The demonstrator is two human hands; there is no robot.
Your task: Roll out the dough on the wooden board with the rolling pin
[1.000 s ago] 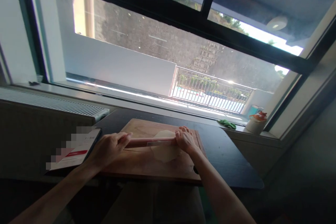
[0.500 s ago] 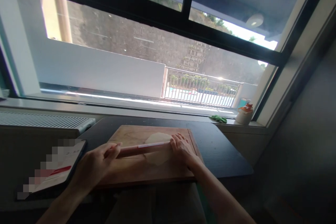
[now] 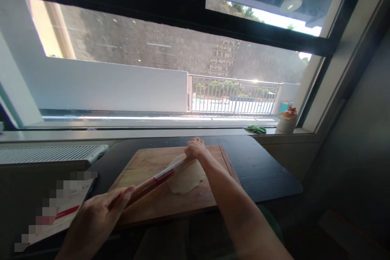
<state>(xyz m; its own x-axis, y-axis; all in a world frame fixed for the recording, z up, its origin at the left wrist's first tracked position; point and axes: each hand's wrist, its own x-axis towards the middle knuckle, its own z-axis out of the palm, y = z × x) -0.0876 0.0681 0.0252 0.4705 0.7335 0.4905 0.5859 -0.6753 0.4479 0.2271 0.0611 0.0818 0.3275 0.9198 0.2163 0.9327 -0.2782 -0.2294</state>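
A wooden rolling pin [image 3: 149,187] with a red-and-white label lies at a slant between my two hands. My left hand [image 3: 103,207] is closed around its near end, by the front left of the board. At the far end, my right hand [image 3: 196,148] is wrapped over the pin near the board's back edge. Beneath the pin, a flat pale sheet of dough [image 3: 187,178] with an uneven edge rests on the wooden board [image 3: 143,162]. The pin crosses the dough's left and upper part.
The board lies on a dark table [image 3: 258,170] below a large window. On the sill are a white container [image 3: 286,122] with an orange top and a green cloth-like item [image 3: 256,129]. A radiator [image 3: 55,154] is at left, above a partly blurred sheet with a red stripe [image 3: 67,212].
The rolling pin has turned from nearly level to a slant. My right hand has moved away from me and my left hand nearer, uncovering more of the dough. The view has shifted slightly.
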